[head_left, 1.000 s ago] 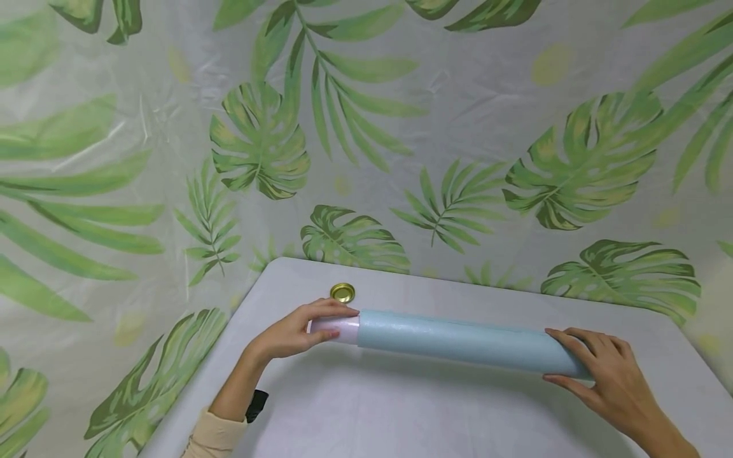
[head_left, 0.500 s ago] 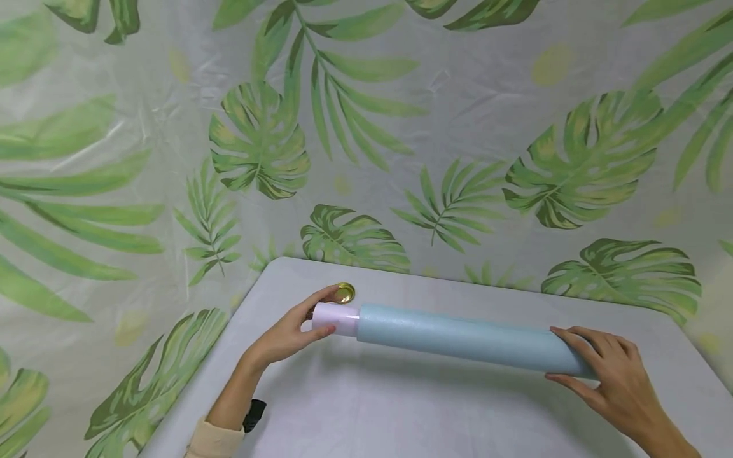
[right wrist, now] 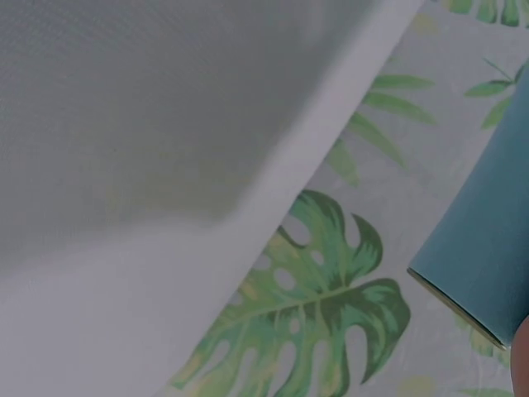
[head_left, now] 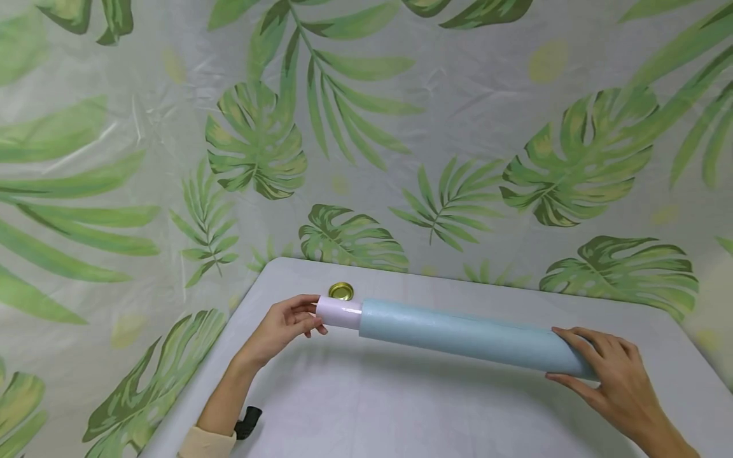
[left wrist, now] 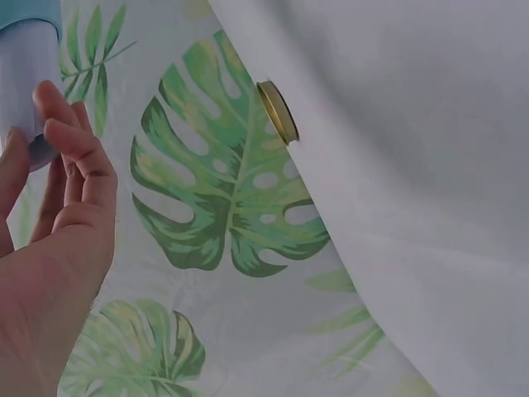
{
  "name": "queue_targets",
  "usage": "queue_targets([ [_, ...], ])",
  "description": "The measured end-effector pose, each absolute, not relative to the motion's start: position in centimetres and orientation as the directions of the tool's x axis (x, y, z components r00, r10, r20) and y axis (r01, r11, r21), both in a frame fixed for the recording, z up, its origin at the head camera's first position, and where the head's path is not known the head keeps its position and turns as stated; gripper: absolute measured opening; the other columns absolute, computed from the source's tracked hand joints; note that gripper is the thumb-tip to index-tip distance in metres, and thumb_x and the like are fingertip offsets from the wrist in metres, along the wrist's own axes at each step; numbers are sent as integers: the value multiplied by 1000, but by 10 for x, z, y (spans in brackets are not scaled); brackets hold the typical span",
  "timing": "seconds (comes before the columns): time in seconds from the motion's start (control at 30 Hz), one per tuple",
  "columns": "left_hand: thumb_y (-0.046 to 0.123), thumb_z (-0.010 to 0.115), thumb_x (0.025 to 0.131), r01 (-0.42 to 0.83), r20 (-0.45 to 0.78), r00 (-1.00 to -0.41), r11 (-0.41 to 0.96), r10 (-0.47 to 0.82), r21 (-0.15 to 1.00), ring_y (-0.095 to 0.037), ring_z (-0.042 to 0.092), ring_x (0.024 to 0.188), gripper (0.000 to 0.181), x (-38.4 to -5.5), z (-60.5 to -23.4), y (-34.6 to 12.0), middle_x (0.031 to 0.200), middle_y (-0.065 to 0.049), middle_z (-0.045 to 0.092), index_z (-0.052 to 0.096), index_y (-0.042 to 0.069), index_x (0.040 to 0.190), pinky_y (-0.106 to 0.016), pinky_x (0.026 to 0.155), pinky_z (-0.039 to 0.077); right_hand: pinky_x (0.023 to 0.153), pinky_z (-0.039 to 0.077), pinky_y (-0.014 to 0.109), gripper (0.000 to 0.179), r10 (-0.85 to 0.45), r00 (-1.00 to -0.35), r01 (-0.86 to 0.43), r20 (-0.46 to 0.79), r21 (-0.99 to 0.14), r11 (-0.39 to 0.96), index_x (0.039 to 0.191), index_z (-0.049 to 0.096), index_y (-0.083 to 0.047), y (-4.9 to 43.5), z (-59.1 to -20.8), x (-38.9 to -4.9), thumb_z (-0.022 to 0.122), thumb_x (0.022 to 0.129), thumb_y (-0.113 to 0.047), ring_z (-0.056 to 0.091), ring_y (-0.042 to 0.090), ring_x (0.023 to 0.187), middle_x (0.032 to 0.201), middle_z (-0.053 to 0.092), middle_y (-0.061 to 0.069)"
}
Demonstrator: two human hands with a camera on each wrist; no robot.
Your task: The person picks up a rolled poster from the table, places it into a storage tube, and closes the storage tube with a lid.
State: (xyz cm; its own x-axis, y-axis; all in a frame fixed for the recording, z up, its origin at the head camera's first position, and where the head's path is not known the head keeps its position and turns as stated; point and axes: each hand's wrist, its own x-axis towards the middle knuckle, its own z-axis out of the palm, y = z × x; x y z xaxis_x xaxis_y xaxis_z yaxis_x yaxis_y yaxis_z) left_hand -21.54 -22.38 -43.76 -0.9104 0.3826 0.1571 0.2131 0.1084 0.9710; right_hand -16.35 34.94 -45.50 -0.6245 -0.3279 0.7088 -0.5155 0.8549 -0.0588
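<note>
So the pale roll [head_left: 339,312] sits partway in the left end of the blue tube [head_left: 452,334], with a short stub poking out. Call it a half-way stage: the two are neither fully apart nor fully nested. Whether the pale roll is going in or coming out can't be told from this, so what's left is either tucking away that stub or drawing out whatever's hidden (no clue how long the buried part is).

The left hand [head_left: 279,331] has the stub's free end pinched, thumb on one side and fingers curled on the other. Over on the far end, the right hand [head_left: 615,364] is clamped round the blue tube, fingers on top and thumb underneath. That end shows a thin tan rim in the right wrist view, but what's inside it is out of sight.

The whole thing appears to be held above the white table [head_left: 412,413], judging by the shadow. A gold lid [head_left: 341,291] lies on the table just beyond the stub, not fitted to anything. If it belongs to the blue tube, capping looks undone.
</note>
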Motion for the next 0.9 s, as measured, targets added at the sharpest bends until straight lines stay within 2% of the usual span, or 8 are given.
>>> queue_targets([
  [0.17,3,70,97,235,190,-883,54,429,970,-13,74,101,48,-213,-436,-218,127,-11,65,52,-5,142,-26,86,60,87,35,56,89,-327,-628,-518,706,-66,853,134,69,-16,349,-457,-164,41,89,-86,56,36,104,117,67,18],
  [0.3,2,72,95,285,232,-865,55,446,957,-13,72,104,47,-212,-435,-211,125,-9,65,55,-7,138,-29,93,60,88,35,56,88,-325,-632,-520,704,-73,851,135,69,-16,349,-458,-164,42,89,-86,56,36,105,118,66,17],
  [0.47,9,77,93,347,248,-874,180,417,921,-19,71,105,40,-213,-435,-203,121,-12,69,65,4,131,-26,89,59,88,35,56,88,-325,-637,-525,698,-84,847,136,68,-16,348,-459,-163,43,88,-86,56,35,106,119,66,17],
  [0.6,12,78,93,360,241,-878,236,414,903,-25,69,106,39,-213,-436,-199,121,-12,70,67,8,130,-25,88,57,87,35,56,89,-325,-635,-519,701,-76,851,135,69,-16,346,-459,-164,41,89,-86,56,36,106,118,66,17],
  [0.8,17,75,96,363,227,-869,254,440,896,-16,68,104,38,-214,-438,-195,123,-10,71,67,10,133,-26,89,56,88,35,56,89,-323,-631,-514,705,-69,855,134,69,-15,345,-460,-165,41,89,-86,56,36,106,118,66,18],
  [0.9,18,73,98,350,213,-873,261,439,900,-16,68,104,37,-215,-438,-193,122,-9,71,67,10,133,-25,88,56,88,35,56,89,-322,-631,-511,706,-66,857,133,70,-15,345,-460,-165,41,89,-87,56,36,106,118,66,17],
])
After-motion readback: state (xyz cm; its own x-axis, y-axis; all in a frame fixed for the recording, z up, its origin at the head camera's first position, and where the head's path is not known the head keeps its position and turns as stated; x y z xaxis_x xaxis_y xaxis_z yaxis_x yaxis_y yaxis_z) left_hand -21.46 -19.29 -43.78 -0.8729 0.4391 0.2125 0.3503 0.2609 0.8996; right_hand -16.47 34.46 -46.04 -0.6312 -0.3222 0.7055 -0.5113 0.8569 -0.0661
